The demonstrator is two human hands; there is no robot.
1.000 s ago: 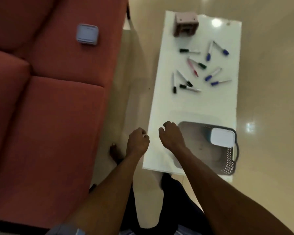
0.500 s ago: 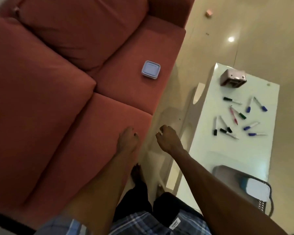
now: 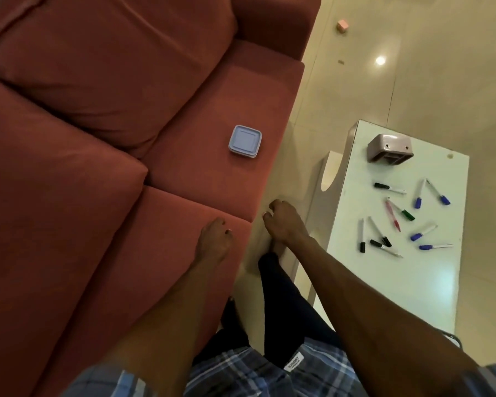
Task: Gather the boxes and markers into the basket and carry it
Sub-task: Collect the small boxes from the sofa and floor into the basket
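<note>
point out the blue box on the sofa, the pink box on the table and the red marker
blue box (image 3: 244,141): head view, middle of its square lid
pink box (image 3: 389,147): head view, its top face
red marker (image 3: 393,216): head view, middle of its barrel

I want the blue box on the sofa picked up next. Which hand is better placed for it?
Probably the left hand: it is already over the sofa seat, holding nothing. The right hand is over the floor gap beside the sofa. The blue box lies ahead of both.
</note>
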